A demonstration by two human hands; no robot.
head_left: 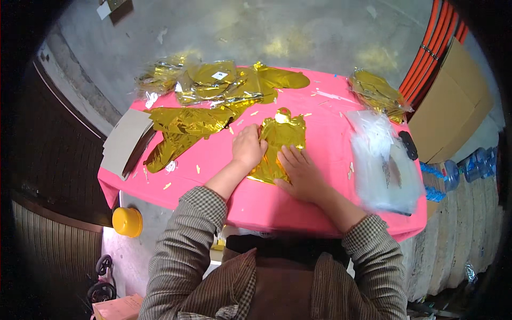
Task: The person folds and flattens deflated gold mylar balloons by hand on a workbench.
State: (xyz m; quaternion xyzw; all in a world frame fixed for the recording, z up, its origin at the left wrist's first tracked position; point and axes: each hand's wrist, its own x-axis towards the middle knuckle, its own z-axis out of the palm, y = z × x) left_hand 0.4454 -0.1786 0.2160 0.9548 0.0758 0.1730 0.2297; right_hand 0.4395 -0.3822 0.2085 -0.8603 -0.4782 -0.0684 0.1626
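Note:
A folded sheet of shiny gold foil [285, 136], perhaps a flat foil balloon, lies in front of me on the pink tablecloth [320, 128]. My left hand [249, 146] rests along its left edge, palm down, holding nothing that I can see. Lying flat on the lower right part of the foil is my right hand [302, 174], its fingers stretched out. A rounded tab with a small hole tops the folded piece. Just left of my left hand, a larger crumpled gold foil piece [186, 122] spreads over the cloth.
Clear bags of folded gold foil [213, 82] lie along the far edge, with another bag [376, 90] at far right. A grey card stack [125, 141] sits left. Clear plastic sleeves [386, 176] and a black object [408, 145] lie right. A yellow tub [127, 222] stands below.

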